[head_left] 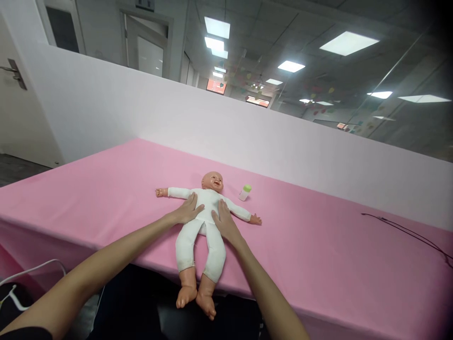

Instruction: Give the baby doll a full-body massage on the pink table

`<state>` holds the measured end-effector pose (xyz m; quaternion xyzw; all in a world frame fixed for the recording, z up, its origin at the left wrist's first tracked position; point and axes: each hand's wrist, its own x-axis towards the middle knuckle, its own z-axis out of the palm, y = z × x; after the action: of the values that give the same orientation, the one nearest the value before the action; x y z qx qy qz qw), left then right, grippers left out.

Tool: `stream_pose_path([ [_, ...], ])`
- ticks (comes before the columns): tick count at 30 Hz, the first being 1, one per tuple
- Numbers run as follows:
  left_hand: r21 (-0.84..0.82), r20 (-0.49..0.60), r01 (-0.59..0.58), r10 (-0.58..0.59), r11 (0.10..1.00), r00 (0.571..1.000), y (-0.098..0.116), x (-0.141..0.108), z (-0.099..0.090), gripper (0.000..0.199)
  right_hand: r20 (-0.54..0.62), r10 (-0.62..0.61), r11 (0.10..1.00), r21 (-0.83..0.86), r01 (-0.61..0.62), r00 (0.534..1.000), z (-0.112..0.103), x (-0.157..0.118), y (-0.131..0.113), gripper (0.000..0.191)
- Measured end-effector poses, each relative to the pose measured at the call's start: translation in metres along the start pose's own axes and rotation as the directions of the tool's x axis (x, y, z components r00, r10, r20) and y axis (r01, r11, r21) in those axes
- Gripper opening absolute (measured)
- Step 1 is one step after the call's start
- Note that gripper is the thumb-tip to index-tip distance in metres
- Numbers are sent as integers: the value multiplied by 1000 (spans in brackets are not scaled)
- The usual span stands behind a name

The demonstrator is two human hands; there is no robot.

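White-bodied doll (208,206) lies face-up, hands (187,211) (225,223) touching both sides.

Doll (209,204) on the table (311,255) — bottle (244,192) right, cable (381,218) farther right.

Baby doll (208,204), soft-bodied: white cloth torso, sleeves and legs; tan head, hands and feet, look like molded plastic. Bald head, mouth open in a smile, face turned toward view right. On its back on the pink-covered table (318,264), head toward the far side, legs toward the near edge. Arms spread wide: view-left one almost straight out, view-right one angled down toward the near side. Legs slightly apart at the thighs, feet close together, sticking out past the table edge. Cloth scuffed near the ankles. Torso sides partly hidden.
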<state>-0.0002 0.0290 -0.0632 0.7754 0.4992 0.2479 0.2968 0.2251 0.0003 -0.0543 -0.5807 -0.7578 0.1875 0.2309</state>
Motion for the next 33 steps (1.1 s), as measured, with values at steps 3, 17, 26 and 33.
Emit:
stream_pose_path([
  [3,61,34,7,-9,998,999,10,-13,3,102,73,-90,996,-17,91,993,-5,-10,-6,87],
  [17,-20,-58,6,-7,1000,998,23,-16,-21,82,-343,-50,997,41,69,938,-7,33,31,64],
  [26,-119,-574,-245,135,962,808,50,-202,11,26,-604,410,778,-160,-608,683,-70,-3,76,57],
  [33,141,-534,-455,455,879,713,39,-237,69,49,-456,620,732,45,-680,638,-76,-6,104,56],
])
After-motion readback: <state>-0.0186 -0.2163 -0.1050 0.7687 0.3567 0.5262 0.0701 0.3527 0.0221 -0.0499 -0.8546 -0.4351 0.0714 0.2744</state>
